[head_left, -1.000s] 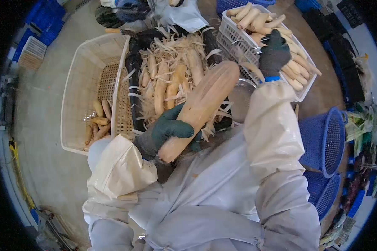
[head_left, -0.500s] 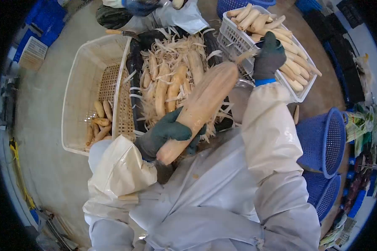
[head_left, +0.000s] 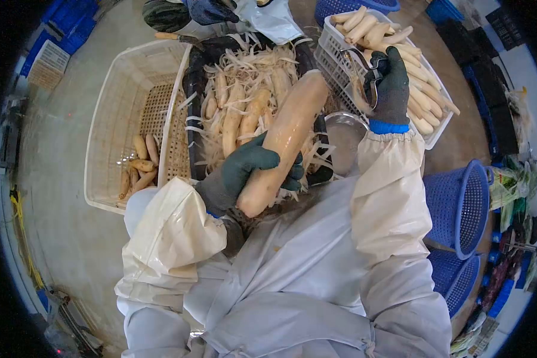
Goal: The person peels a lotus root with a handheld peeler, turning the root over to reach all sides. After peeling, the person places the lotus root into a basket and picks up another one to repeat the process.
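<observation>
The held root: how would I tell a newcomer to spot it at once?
Find the black tub of peelings, centre top. Over its near side, the left hand grips the held root by its lower half. Unlike the loose roots among those peelings, this one is held above them, slanting up to the right.

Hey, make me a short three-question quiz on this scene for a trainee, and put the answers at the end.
1. Which hand grips the thick, pale, cylindrical root?

2. Multiple choice: the right hand, in a dark fabric glove, holds:
A) a wooden brush
B) a curved metal tool
C) a glass jar

3. Fill in the blank: thin, pale peel strips lie around roots in the rectangular tub with ____ sides.

Key:
1. The left hand, in a dark green fabric glove.
2. B.
3. Black.
</observation>
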A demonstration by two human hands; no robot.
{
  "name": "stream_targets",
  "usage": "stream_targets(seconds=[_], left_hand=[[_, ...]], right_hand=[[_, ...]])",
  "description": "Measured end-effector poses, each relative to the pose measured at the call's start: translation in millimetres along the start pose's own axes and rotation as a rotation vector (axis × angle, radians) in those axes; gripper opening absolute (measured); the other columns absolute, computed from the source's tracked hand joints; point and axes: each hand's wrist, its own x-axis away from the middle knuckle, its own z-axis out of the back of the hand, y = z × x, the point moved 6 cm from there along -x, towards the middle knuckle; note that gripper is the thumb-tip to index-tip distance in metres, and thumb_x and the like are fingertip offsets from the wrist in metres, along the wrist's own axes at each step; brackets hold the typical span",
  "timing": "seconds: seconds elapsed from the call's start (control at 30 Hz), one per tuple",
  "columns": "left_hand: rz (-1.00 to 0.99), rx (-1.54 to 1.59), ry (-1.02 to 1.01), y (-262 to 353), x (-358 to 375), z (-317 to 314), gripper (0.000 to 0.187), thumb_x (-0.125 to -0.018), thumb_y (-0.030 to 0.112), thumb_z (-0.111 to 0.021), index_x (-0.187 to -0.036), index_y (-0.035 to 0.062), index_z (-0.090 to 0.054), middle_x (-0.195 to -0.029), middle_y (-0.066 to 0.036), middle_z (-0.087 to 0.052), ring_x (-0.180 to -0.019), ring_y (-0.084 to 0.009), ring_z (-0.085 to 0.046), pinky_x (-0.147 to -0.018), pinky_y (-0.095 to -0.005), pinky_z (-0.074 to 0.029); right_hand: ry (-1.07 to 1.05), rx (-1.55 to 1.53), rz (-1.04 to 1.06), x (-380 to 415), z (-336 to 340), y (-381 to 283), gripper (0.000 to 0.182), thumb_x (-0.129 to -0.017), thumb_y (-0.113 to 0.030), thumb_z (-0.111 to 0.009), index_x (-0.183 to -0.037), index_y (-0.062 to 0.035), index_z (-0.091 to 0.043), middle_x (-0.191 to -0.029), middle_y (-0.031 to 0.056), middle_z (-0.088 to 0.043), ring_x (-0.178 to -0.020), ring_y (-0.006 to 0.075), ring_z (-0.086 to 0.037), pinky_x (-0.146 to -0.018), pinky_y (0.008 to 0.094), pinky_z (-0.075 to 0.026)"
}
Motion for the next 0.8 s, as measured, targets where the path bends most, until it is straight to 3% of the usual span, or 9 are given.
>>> stream_targets(seconds=[0.1, 0.13, 0.3, 0.37, 0.4, 0.53, 0.63, 0.7, 0.8], left_hand=[[0.026, -0.041, 0.043, 2, 5, 3, 0.063, -0.075, 0.034, -0.070, -0.123, -0.0026, -0.052, -0.099, -0.011, -0.062, -0.090, -0.0209, -0.061, -0.082, -0.0325, -0.049], [0.036, -0.082, 0.095, 3, 6, 5, 0.062, -0.075, 0.034, -0.070, -0.122, -0.0025, -0.052, -0.099, -0.011, -0.062, -0.090, -0.0209, -0.061, -0.082, -0.0322, -0.049], [-0.037, -0.050, 0.133, 15, 4, 9, 0.047, -0.076, 0.021, -0.071, -0.115, -0.0001, -0.053, -0.093, -0.009, -0.062, -0.081, -0.0207, -0.063, -0.078, -0.0340, -0.053], [-0.022, -0.085, 0.145, 13, 3, 10, 0.047, -0.076, 0.020, -0.071, -0.115, 0.0002, -0.054, -0.093, -0.009, -0.062, -0.079, -0.0204, -0.063, -0.077, -0.0341, -0.053], [-0.007, -0.147, 0.141, 8, 0, 10, 0.050, -0.074, 0.025, -0.073, -0.114, 0.0003, -0.055, -0.095, -0.009, -0.062, -0.083, -0.0194, -0.062, -0.076, -0.0324, -0.052], [-0.001, -0.425, 0.103, -3, 0, 1, 0.058, -0.070, 0.026, -0.076, -0.117, 0.0002, -0.054, -0.097, -0.008, -0.061, -0.085, -0.0177, -0.060, -0.073, -0.0305, -0.051], [-0.013, -0.283, 0.038, -8, 6, -6, 0.062, -0.069, 0.022, -0.078, -0.120, 0.0007, -0.050, -0.101, -0.009, -0.060, -0.088, -0.0173, -0.060, -0.075, -0.0315, -0.051], [0.068, -0.284, 0.000, -16, 7, 3, 0.069, -0.068, 0.021, -0.078, -0.125, 0.0015, -0.047, -0.105, -0.009, -0.060, -0.088, -0.0169, -0.059, -0.077, -0.0310, -0.051], [-0.163, -0.645, -0.040, -3, 10, -2, 0.072, -0.068, 0.024, -0.078, -0.128, 0.0016, -0.046, -0.103, -0.009, -0.060, -0.088, -0.0168, -0.059, -0.076, -0.0315, -0.051]], right_hand=[[-0.002, -0.561, -0.496, -4, 27, -55, 0.017, -0.088, -0.019, -0.063, -0.095, -0.0036, -0.064, -0.079, 0.0036, -0.063, -0.062, 0.0136, -0.058, -0.053, 0.0260, -0.047], [-0.036, -0.226, 0.003, -6, 34, -83, 0.032, -0.082, -0.004, -0.064, -0.113, -0.0043, -0.059, -0.083, 0.0064, -0.066, -0.066, 0.0147, -0.060, -0.056, 0.0274, -0.049], [-0.059, -0.263, 0.127, 3, 30, -104, 0.047, -0.080, 0.005, -0.060, -0.125, -0.0053, -0.053, -0.092, 0.0097, -0.067, -0.068, 0.0146, -0.060, -0.058, 0.0268, -0.050], [-0.015, -0.384, 0.093, 15, 29, -124, 0.024, -0.095, -0.020, -0.052, -0.100, 0.0015, -0.061, -0.074, 0.0056, -0.063, -0.062, 0.0126, -0.060, -0.052, 0.0281, -0.046], [0.012, -0.057, 0.456, 24, 28, -143, 0.042, -0.084, 0.004, -0.058, -0.125, -0.0044, -0.052, -0.091, 0.0092, -0.066, -0.066, 0.0132, -0.057, -0.057, 0.0245, -0.047], [-0.206, -0.458, -0.001, 47, 1, -150, 0.034, -0.078, 0.002, -0.061, -0.111, -0.0057, -0.058, -0.086, 0.0130, -0.064, -0.067, 0.0254, -0.061, -0.056, 0.0332, -0.048], [-0.175, -0.373, 0.056, 41, -11, -123, 0.026, -0.076, -0.002, -0.061, -0.102, -0.0074, -0.059, -0.082, 0.0138, -0.064, -0.070, 0.0309, -0.063, -0.059, 0.0391, -0.049], [-0.008, 0.327, 0.332, 16, -1, -90, 0.020, -0.079, -0.005, -0.059, -0.099, -0.0090, -0.060, -0.078, 0.0104, -0.065, -0.073, 0.0281, -0.065, -0.062, 0.0393, -0.049], [0.106, 0.566, 0.230, -14, 21, -35, 0.015, -0.085, -0.009, -0.056, -0.099, -0.0091, -0.063, -0.077, 0.0076, -0.066, -0.073, 0.0238, -0.065, -0.061, 0.0350, -0.049]])
